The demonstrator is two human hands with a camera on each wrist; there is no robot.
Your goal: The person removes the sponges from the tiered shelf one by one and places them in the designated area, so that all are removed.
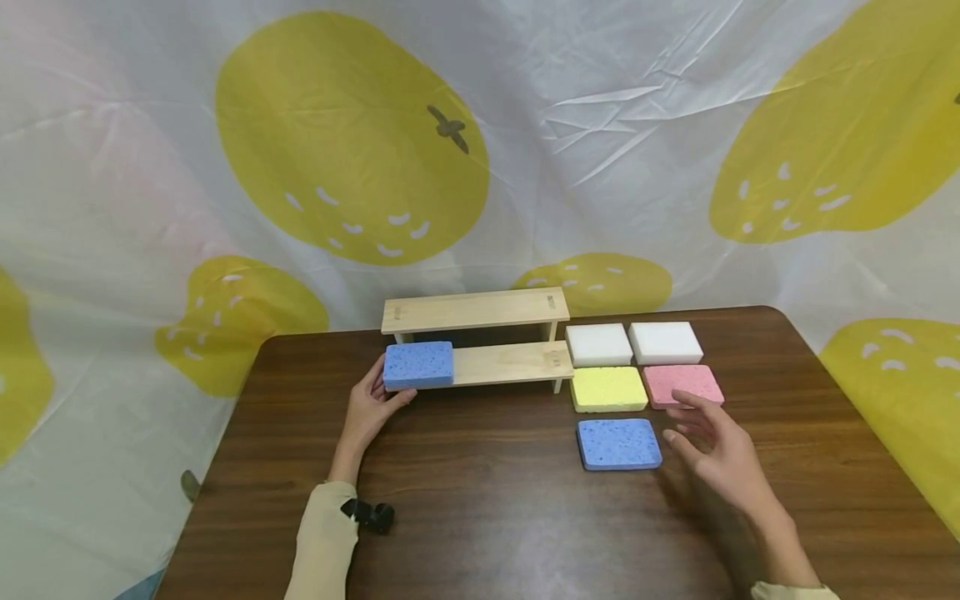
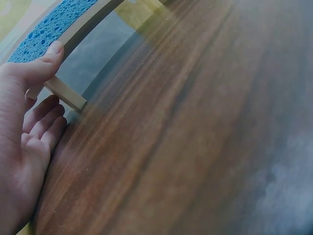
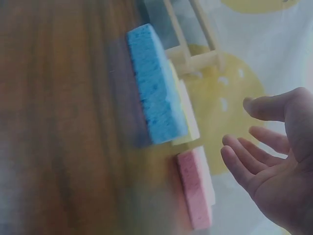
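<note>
A two-tier wooden shelf (image 1: 502, 365) stands at the back of the table, with a blue sponge (image 1: 418, 363) on the left end of its lower board. My left hand (image 1: 367, 414) holds this sponge at its left end, thumb along the front edge. In the left wrist view the thumb (image 2: 55, 49) lies against the sponge's edge, while the lower fingers hang below the board. Over the table at right, my right hand (image 1: 716, 450) hovers with loosely bent fingers and nothing in it. Nearest to it are a second blue sponge (image 1: 619, 444) and a pink sponge (image 1: 682, 385).
Right of the shelf, a yellow sponge (image 1: 609, 389) lies beside the pink one, and two white sponges (image 1: 597, 345) lie behind them. The shelf's upper board (image 1: 476, 312) rises at the back, close to a fruit-patterned cloth (image 1: 585, 150). A brown wooden table (image 1: 480, 500) carries everything.
</note>
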